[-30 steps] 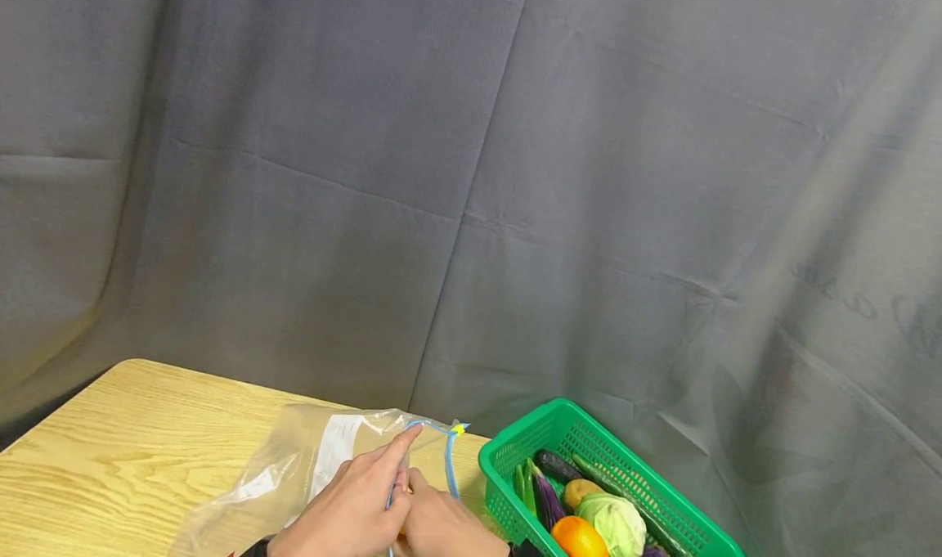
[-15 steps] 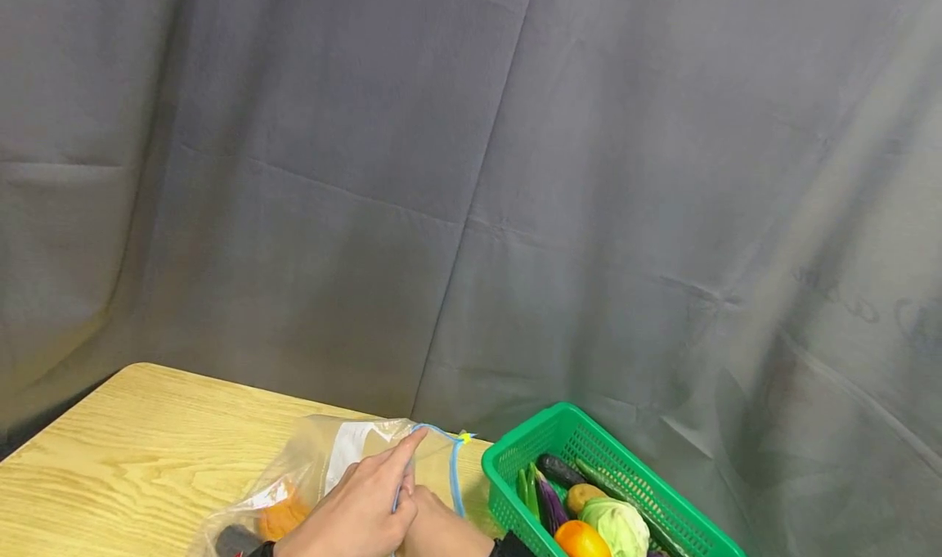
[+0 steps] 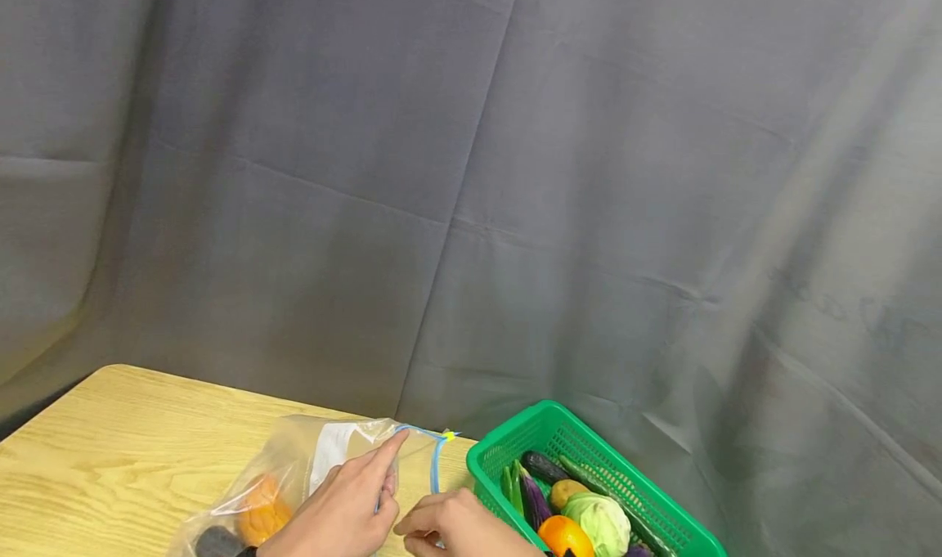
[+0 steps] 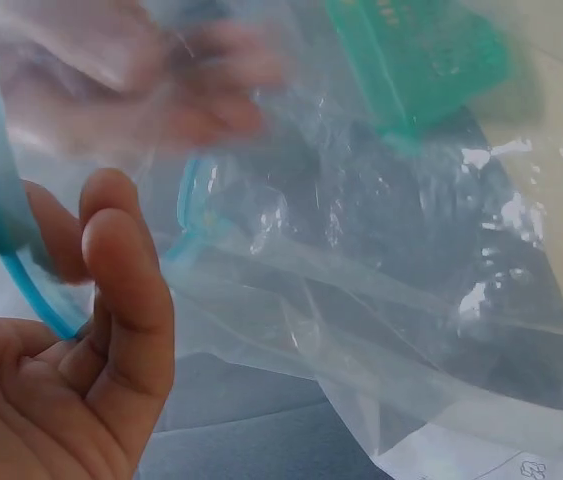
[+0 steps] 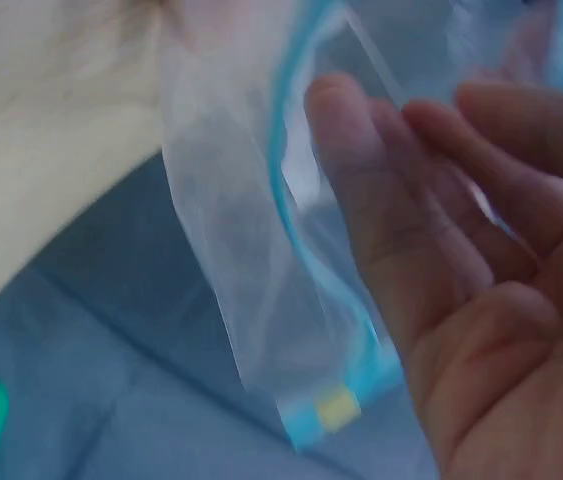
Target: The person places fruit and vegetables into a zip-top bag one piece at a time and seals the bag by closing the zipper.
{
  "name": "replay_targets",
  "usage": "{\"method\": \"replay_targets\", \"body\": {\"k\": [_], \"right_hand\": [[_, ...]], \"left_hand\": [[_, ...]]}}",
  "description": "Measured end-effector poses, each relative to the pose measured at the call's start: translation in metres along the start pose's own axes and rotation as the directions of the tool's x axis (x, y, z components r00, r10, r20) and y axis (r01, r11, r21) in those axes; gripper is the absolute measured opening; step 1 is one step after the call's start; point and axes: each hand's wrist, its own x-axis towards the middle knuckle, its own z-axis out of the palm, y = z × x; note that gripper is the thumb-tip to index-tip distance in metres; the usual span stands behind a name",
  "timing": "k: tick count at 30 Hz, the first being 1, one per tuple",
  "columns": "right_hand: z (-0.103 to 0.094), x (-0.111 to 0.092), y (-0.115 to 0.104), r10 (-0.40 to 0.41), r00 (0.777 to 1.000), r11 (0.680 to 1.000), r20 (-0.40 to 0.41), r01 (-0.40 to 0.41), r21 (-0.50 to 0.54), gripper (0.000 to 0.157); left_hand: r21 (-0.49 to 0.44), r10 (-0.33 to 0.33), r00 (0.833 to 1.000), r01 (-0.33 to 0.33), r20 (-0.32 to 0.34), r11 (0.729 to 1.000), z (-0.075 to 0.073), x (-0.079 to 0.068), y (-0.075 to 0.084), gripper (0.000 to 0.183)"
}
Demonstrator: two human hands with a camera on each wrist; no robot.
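A large clear zip bag (image 3: 283, 451) with a blue closure strip (image 3: 436, 469) and yellow slider (image 3: 448, 437) lies on the table. My left hand (image 3: 342, 500) grips its near rim, index finger stretched along the strip. The left wrist view shows the strip (image 4: 36, 290) running between the thumb and curled fingers. Inside the bag, at its left end, are an orange-coloured lump (image 3: 262, 512) and a dark grey thing (image 3: 218, 541). My right hand (image 3: 459, 524), fingers loosely bent and holding nothing, is at the bag's mouth, beside the strip (image 5: 286, 190) in the right wrist view.
A green basket (image 3: 515, 451) stands right of the bag, holding an orange (image 3: 564, 535), a cabbage (image 3: 599, 520), a potato (image 3: 567, 491), a purple eggplant (image 3: 535, 498) and other vegetables. Behind the wooden table (image 3: 125, 434) hangs a grey curtain (image 3: 309, 279).
My right hand has drawn back out of the bag's mouth to the right. The orange-coloured lump and dark thing have come into view at the bag's left end. My left hand keeps its grip.
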Motion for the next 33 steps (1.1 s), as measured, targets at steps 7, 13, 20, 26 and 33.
{"method": "replay_targets", "body": {"k": [7, 13, 20, 26, 33], "right_hand": [[-0.023, -0.04, 0.009, 0.015, 0.993, 0.993, -0.119, -0.002, 0.114, 0.012], [-0.031, -0.067, 0.023, 0.132, 0.986, 0.976, -0.103, -0.111, 0.185, 0.011], [-0.037, -0.091, 0.045, 0.392, 0.917, 0.92, -0.07, -0.388, 0.061, 0.013], [-0.038, -0.11, 0.07, 0.593, 0.802, 0.804, 0.07, -0.595, 0.006, 0.026], [-0.03, -0.126, 0.091, 0.692, 0.708, 0.716, 0.138, -0.698, -0.009, 0.021]], "left_hand": [[0.041, 0.014, 1.0, -0.013, -0.028, 0.999, 0.002, -0.002, -0.005, 0.056], [0.098, 0.032, 0.998, -0.026, -0.062, 0.995, 0.005, -0.003, -0.007, 0.051], [0.051, 0.047, 0.999, -0.048, 0.023, 0.998, 0.005, -0.003, -0.017, 0.034], [0.03, 0.011, 0.999, -0.012, 0.047, 0.999, 0.005, -0.005, -0.022, 0.035], [0.037, 0.001, 1.0, -0.003, 0.03, 0.999, 0.007, -0.005, -0.021, 0.035]]}}
